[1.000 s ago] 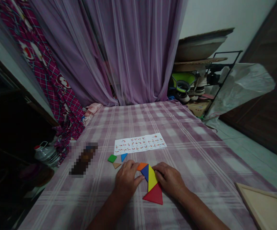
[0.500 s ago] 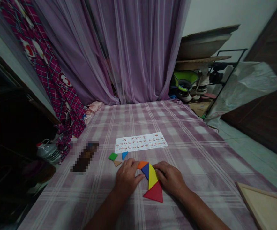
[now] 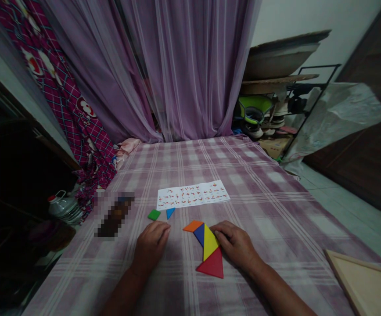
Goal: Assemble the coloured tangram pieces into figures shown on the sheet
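Several flat tangram pieces lie joined on the cloth: an orange parallelogram [image 3: 193,226], a dark blue triangle [image 3: 200,235], a yellow triangle [image 3: 209,241] and a red triangle [image 3: 213,264]. My right hand [image 3: 235,243] is closed, its thumb and fingertips against the yellow triangle's right edge. Left of this group, my left hand [image 3: 152,243] is closed with its fingers bent down, over the spot where a tan triangle lay; that piece is hidden. Just beyond its fingers are a green square [image 3: 154,214] and a light blue triangle [image 3: 170,213].
A printed sheet of small coloured figures [image 3: 193,195] lies beyond the pieces on the checked bedcloth [image 3: 276,228]. At the right front is a shallow wooden tray [image 3: 368,281]. A blurred-out patch [image 3: 115,215] covers something at the left. Curtains hang behind.
My left hand has left the orange parallelogram and moved left, covering the tan triangle. My right hand stays by the yellow triangle. The joined pieces look unmoved.
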{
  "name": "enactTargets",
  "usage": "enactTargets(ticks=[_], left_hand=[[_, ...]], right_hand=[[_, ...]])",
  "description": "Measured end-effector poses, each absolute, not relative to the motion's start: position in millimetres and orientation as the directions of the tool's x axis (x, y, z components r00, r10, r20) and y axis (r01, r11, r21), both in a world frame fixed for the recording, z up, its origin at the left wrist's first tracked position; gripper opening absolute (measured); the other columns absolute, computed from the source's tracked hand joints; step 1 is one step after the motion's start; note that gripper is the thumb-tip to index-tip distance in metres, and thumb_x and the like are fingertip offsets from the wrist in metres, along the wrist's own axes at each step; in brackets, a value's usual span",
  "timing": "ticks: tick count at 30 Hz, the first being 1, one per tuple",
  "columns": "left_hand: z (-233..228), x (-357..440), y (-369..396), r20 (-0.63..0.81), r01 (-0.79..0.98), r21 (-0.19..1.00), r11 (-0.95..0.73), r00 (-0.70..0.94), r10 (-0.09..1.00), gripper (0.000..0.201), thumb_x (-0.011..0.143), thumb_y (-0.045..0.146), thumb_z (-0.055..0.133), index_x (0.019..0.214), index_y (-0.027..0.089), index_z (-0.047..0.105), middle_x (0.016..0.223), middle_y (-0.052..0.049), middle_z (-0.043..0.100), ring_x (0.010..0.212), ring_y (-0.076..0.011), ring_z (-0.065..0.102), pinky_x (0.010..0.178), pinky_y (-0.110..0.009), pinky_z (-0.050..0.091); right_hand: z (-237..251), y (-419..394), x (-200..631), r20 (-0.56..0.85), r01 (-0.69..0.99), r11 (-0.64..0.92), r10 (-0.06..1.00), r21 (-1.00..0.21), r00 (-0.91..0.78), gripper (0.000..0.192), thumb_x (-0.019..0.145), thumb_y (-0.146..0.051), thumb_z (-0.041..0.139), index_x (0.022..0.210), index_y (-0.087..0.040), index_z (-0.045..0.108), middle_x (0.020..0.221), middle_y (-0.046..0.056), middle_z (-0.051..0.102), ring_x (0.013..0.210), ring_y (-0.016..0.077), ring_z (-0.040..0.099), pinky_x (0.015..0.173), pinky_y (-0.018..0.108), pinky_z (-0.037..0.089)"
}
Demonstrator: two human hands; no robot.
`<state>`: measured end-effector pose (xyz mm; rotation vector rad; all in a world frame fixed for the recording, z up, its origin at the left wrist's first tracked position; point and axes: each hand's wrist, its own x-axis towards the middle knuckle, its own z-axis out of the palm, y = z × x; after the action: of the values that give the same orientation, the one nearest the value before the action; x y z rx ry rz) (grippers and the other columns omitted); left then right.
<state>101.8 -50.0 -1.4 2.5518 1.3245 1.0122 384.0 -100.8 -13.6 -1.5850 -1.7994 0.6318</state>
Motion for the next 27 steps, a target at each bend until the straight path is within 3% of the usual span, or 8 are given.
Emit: enactTargets(ticks=[8, 20, 27], left_hand=[[-5.2, 65.4, -31.5, 0.491, 0.840, 0.366, -0.401, 0.192, 0.850, 0.027, 0.093, 0.036, 0.046, 0.090, 0.023, 0.069, 0.090, -0.004, 0.073, 0.089, -0.0199, 0.067, 0.084, -0.033, 0.051], [-9.3, 54.5, -16.0, 0.368, 0.874, 0.416, -0.251, 0.091, 0.925, 0.025, 0.089, 0.037, 0.049, 0.098, 0.025, 0.069, 0.102, -0.002, 0.071, 0.098, -0.0202, 0.065, 0.089, -0.033, 0.051], [-13.4, 54.6, -14.4, 0.351, 0.899, 0.383, -0.211, 0.070, 0.934, 0.027, 0.089, 0.035, 0.051, 0.106, 0.024, 0.069, 0.106, -0.004, 0.070, 0.100, -0.0222, 0.065, 0.091, -0.035, 0.052]], right_hand=[[-11.2, -101.8, 383.1, 0.174, 0.664, 0.165, 0.983, -0.730, -0.053, 0.035, 0.091, -0.032, 0.039, 0.095, -0.023, 0.074, 0.092, 0.007, 0.072, 0.087, 0.0213, 0.067, 0.077, 0.034, 0.050], [-14.8, -102.3, 383.8, 0.185, 0.664, 0.171, 0.981, -0.728, -0.051, 0.035, 0.091, -0.031, 0.041, 0.095, -0.023, 0.074, 0.093, 0.006, 0.072, 0.088, 0.0213, 0.068, 0.078, 0.034, 0.051], [-15.0, -102.7, 384.5, 0.171, 0.662, 0.166, 0.984, -0.731, -0.058, 0.034, 0.092, -0.032, 0.041, 0.097, -0.024, 0.074, 0.093, 0.007, 0.072, 0.087, 0.0216, 0.067, 0.077, 0.034, 0.052]])
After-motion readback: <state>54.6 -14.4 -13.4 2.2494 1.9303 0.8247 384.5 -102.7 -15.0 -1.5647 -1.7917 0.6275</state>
